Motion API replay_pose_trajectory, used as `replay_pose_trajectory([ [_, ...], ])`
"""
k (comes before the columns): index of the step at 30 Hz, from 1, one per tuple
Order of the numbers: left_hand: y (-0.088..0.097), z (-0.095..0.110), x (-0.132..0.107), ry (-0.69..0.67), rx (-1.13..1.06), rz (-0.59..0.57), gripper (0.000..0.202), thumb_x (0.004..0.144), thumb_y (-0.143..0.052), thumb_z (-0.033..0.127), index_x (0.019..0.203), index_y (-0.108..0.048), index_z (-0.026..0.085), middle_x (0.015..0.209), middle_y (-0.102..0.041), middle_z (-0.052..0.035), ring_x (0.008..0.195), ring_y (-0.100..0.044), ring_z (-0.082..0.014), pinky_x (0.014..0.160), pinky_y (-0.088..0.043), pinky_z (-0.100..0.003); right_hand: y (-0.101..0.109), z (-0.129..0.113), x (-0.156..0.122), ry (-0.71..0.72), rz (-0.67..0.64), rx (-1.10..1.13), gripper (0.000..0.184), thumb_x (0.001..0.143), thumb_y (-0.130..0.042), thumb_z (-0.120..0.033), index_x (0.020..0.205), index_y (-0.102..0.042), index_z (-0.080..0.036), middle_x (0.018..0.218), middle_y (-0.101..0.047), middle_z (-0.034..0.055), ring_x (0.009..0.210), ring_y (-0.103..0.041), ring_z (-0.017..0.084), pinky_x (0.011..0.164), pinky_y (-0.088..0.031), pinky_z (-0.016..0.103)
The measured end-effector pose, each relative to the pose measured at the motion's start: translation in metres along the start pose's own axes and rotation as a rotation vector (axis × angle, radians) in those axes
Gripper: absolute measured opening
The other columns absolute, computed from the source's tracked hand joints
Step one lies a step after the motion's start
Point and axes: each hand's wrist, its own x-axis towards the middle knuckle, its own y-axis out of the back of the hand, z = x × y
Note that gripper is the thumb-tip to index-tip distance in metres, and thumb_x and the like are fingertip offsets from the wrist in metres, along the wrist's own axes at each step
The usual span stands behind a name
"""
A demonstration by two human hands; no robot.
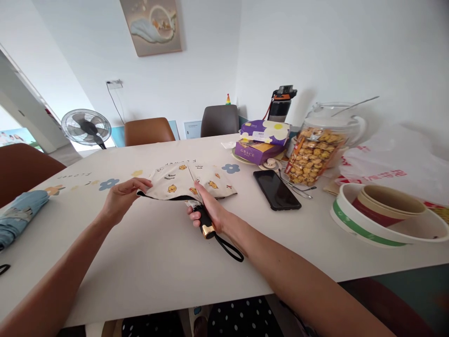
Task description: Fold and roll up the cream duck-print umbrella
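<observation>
A cream folding umbrella (175, 181) with yellow duck prints lies collapsed over the table, its fabric loose and spread to both sides. My right hand (209, 206) is wrapped round its black handle, which has a gold band and a black wrist strap (231, 249) hanging from the end. At the left, my left hand (129, 191) pinches the edge of the fabric, where the dark lining shows. Part of the shaft is hidden by the cloth and my right hand.
On the right lie a black phone (277, 189), glasses (301, 188), a snack jar (310, 150), purple packages (257, 152), paper bowls (372, 234) and a plastic bag (389, 154). A blue folded umbrella (24, 215) rests at the table's (147, 276) left edge. Chairs stand beyond.
</observation>
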Motion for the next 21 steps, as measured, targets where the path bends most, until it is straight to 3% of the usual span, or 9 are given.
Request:
replay_pose_trajectory([
  [3,0.005,-0.002,-0.001,0.008,0.092,-0.131,0.016,0.061,-0.045,0.017,0.057,-0.059,0.024,0.091,-0.062,-0.0022,0.090,-0.055,-0.0200,0.066,-0.041,-0.025,0.001,-0.001,0.000,-0.009,0.065,-0.014,0.043,0.077,-0.052,-0.060,0.073,-0.041,-0.019,0.058,-0.044,-0.0054,0.035,-0.034,0.003,0.031,-0.032,0.016],
  [9,0.010,0.004,0.000,0.107,0.155,-0.374,0.016,0.060,-0.047,0.020,0.055,-0.062,0.025,0.085,-0.063,-0.0037,0.083,-0.055,-0.0212,0.067,-0.044,-0.025,0.005,-0.003,-0.003,0.016,0.049,-0.049,0.020,0.076,-0.060,-0.023,0.074,-0.040,-0.020,0.061,-0.043,-0.0060,0.036,-0.034,0.002,0.032,-0.032,0.016],
  [14,0.004,0.004,0.000,0.312,0.063,-0.579,0.011,0.055,-0.057,0.018,0.056,-0.065,0.026,0.078,-0.066,-0.0025,0.080,-0.058,-0.0219,0.072,-0.047,-0.026,0.005,-0.001,-0.004,-0.005,0.021,-0.106,0.022,0.071,-0.060,-0.016,0.069,-0.038,-0.018,0.061,-0.043,-0.0055,0.037,-0.033,0.002,0.032,-0.032,0.015],
  [17,-0.002,-0.001,0.002,0.411,0.061,-0.466,0.015,0.056,-0.058,0.017,0.062,-0.068,0.026,0.074,-0.067,-0.0017,0.079,-0.061,-0.0217,0.076,-0.048,-0.027,0.002,0.001,-0.005,0.004,0.030,-0.164,0.020,0.070,-0.060,-0.015,0.068,-0.040,-0.018,0.061,-0.043,-0.0053,0.037,-0.033,0.002,0.032,-0.032,0.016],
  [19,-0.008,-0.001,0.005,0.367,0.083,-0.242,0.018,0.061,-0.055,0.018,0.069,-0.069,0.025,0.075,-0.067,-0.0017,0.082,-0.062,-0.0208,0.082,-0.046,-0.029,0.000,0.002,-0.007,0.021,0.042,-0.197,0.018,0.070,-0.058,-0.014,0.067,-0.040,-0.017,0.060,-0.043,-0.0049,0.037,-0.033,0.002,0.032,-0.033,0.016],
  [21,-0.018,0.003,0.009,0.281,0.074,-0.037,0.022,0.068,-0.054,0.021,0.083,-0.069,0.025,0.092,-0.068,-0.0019,0.092,-0.061,-0.0202,0.091,-0.042,-0.031,-0.002,0.003,-0.007,0.043,0.061,-0.230,0.017,0.069,-0.056,-0.013,0.065,-0.040,-0.017,0.060,-0.043,-0.0045,0.037,-0.034,0.003,0.031,-0.033,0.017],
])
